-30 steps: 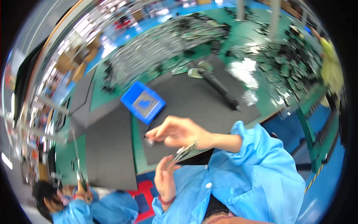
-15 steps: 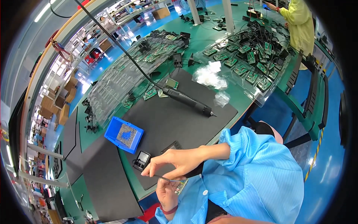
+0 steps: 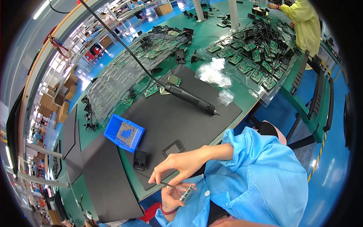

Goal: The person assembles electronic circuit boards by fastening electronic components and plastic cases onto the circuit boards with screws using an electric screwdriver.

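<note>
My left hand (image 3: 171, 198), low in the view with a red band at the wrist, grips a small circuit board (image 3: 186, 193) tilted nearly edge-on. My right hand (image 3: 181, 166) reaches in above it, its fingers bent around a thin black cable (image 3: 167, 184). Thin wires lead from this cable toward the board; where they join is too small to make out. Just beyond my hands, a black plastic housing (image 3: 140, 160) and a flat black frame-like cover (image 3: 174, 148) lie on the dark mat (image 3: 159, 125).
A blue bin (image 3: 136, 143) of small screws stands left of the mat's middle. A black electric screwdriver (image 3: 193, 101) lies across the mat. Clear trays (image 3: 113, 89) and piled circuit boards (image 3: 256, 56) with cables fill the far bench. A person in yellow (image 3: 305, 28) works at far right.
My left hand has turned the circuit board from showing its face to nearly edge-on. My right hand has shifted slightly, uncovering more of the black cover and the housing.
</note>
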The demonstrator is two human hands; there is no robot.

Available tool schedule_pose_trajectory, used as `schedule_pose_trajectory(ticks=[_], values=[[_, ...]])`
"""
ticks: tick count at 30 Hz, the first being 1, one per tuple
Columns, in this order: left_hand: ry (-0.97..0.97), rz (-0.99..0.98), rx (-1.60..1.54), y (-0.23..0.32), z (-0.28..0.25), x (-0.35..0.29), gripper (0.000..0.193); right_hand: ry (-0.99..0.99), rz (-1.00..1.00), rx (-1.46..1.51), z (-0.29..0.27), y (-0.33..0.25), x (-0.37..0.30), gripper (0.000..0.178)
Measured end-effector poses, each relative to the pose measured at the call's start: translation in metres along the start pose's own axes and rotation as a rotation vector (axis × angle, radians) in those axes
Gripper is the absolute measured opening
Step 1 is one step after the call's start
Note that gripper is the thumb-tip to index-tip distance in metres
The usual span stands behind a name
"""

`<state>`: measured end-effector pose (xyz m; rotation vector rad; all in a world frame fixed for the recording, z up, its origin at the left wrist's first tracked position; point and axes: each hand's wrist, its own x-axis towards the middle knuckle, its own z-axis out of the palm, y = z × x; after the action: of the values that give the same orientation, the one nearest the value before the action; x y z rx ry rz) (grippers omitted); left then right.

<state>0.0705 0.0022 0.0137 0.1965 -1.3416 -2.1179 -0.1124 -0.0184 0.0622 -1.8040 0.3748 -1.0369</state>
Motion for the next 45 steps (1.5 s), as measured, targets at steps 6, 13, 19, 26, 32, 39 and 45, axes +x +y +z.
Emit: schedule_pose_trajectory(ticks=[6,13,19,26,32,39,45], values=[[0.069,-0.074,-0.009,0.004,0.011,-0.001,0.066,0.028,-0.006,-0.051,0.002,0.004,-0.003,0.021],[0.15,0.107,-0.163,-0.001,0.015,-0.014,0.069,0.253,0.062,-0.103,-0.013,-0.004,-0.016,0.021],[0.469,0.206,-0.166,-0.008,0.023,-0.007,0.07,0.515,0.321,-0.081,-0.016,-0.024,-0.028,0.007],[0.582,0.059,-0.263,-0.006,0.029,-0.001,0.054,0.37,0.249,-0.262,0.008,-0.027,-0.025,0.008],[0.547,0.016,-0.311,-0.022,0.024,-0.008,0.049,0.164,0.262,-0.365,0.016,-0.014,-0.029,0.011],[0.477,-0.053,-0.338,-0.032,0.017,-0.014,0.046,0.132,0.387,-0.313,0.016,-0.01,-0.034,0.016],[0.468,-0.103,-0.336,-0.033,0.016,-0.014,0.043,0.122,0.486,-0.232,0.015,-0.012,-0.035,0.017]])
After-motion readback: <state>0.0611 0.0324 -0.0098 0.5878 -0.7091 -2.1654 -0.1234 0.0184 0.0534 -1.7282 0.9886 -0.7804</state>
